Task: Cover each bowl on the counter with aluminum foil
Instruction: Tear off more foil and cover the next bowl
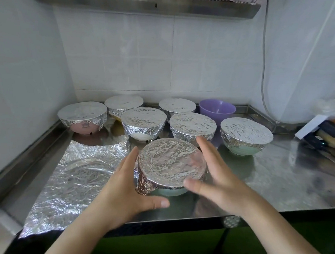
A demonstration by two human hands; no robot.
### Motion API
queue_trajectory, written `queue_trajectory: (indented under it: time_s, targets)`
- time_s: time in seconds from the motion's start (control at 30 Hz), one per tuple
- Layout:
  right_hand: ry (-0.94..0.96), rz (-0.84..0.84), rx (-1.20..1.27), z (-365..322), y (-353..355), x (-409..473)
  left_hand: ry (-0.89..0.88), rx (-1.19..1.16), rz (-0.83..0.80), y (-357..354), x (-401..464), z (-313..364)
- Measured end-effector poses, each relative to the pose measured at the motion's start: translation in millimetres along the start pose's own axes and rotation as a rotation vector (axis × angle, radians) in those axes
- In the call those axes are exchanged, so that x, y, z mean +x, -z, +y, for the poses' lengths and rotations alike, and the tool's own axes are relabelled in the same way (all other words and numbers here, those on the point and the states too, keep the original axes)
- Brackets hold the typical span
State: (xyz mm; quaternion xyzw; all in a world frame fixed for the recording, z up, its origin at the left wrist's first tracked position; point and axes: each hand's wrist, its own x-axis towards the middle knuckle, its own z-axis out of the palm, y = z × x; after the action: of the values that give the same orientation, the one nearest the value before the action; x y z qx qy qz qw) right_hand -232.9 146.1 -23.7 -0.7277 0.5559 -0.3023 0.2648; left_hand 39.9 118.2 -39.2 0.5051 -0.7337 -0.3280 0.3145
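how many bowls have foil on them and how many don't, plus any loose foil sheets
foil-covered bowls: 7, with the nearest between the left hand and right hand
uncovered bowls: 1, the purple bowl
loose foil sheets: 1, the flat sheet
total: 9 things, 8 of them bowls

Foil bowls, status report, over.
Left hand and right hand open, flanking nearest foil-covered green bowl. Purple plastic bowl uncovered. Crinkled foil sheet lying ready.
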Motion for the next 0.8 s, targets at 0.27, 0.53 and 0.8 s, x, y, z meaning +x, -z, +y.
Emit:
queue_trajectory:
  time_s: [0.27,0.53,0.8]
  targets:
    - [-0.010,0.056,-0.330,-33,-2,70,-0.226,0.273,0.222,-19,46,51]
    - [0.045,0.076,-0.559,-11,-20,78,-0.283,0.780,0.076,-32,81,33]
    - [-0.154,0.111,-0.366,-18,-18,77,-0.263,0.795,0.142,-31,81,30]
